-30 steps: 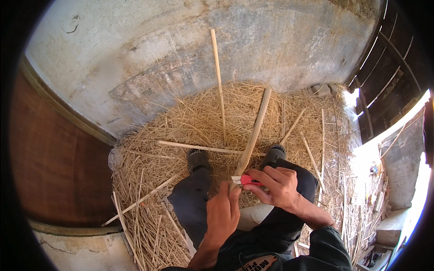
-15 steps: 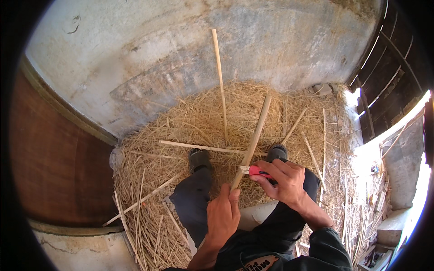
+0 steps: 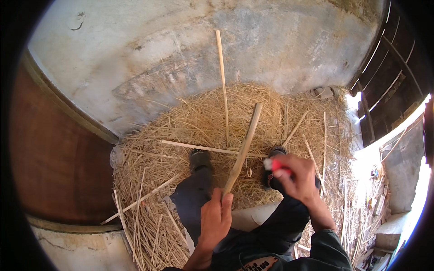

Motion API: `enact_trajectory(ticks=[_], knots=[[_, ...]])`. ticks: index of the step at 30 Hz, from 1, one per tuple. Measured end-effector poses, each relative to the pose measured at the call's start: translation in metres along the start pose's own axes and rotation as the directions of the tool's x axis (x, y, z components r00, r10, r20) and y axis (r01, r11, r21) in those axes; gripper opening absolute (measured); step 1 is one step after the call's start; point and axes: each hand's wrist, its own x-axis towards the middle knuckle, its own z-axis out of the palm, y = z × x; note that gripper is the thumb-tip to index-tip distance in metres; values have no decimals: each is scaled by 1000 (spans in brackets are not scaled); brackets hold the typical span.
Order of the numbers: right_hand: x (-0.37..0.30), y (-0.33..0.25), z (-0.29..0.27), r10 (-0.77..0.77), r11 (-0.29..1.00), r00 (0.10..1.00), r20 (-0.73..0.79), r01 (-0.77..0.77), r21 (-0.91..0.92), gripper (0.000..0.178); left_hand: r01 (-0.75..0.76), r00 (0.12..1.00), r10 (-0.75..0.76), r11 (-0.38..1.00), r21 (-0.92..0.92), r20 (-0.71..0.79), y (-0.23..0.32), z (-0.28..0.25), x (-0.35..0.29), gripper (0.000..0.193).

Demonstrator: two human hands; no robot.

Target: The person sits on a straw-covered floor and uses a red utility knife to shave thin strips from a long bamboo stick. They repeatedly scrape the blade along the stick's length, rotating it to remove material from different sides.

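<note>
Left hand (image 3: 216,220) grips the stick (image 3: 244,148) by its near end; right hand (image 3: 300,176), apart, clutches a red tool (image 3: 276,165).

Stained wall (image 3: 172,49) ahead; brown panel (image 3: 58,158) left; dark boards (image 3: 391,83) right.

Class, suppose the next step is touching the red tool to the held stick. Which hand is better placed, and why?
Probably the right hand: it holds the red tool, apart from the wooden stick and to its right. The left hand grips the stick's lower end.
</note>
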Motion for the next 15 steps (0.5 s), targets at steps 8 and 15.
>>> enact_trajectory(ticks=[8,15], knots=[[-9,-8,20,-201,945,971,128,226,-237,34,-62,998,62,998,19,-2,8,9,6,34],[-9,-6,23,-196,936,975,100,217,-277,37,-109,994,110,993,38,-14,13,14,6,34]])
